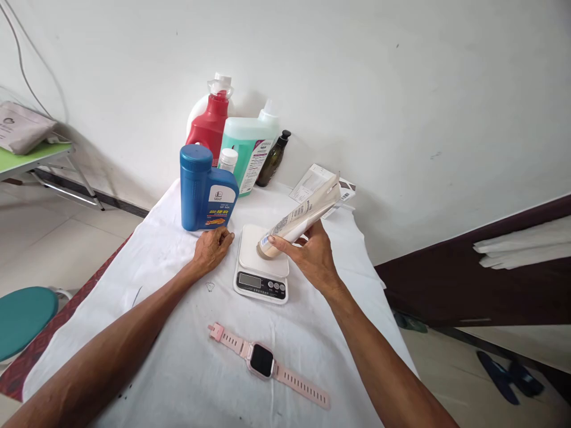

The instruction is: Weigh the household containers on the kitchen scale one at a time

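Note:
My right hand grips a pale squeeze tube between thumb and fingers. The tube leans to the right, with its round cap end low over the platform of a white kitchen scale; whether the cap touches it I cannot tell. The scale's display shows no readable figure. My left hand rests on the white cloth, fingers curled in, with nothing seen in them. It lies left of the scale, just in front of a blue bottle. Nearer to me lies a pink smartwatch with its strap spread out.
Behind the blue bottle stand a red jug, a green bottle, a small white-capped bottle and a dark pump bottle. A printed card or box lies near the wall. A teal stool stands left of the table.

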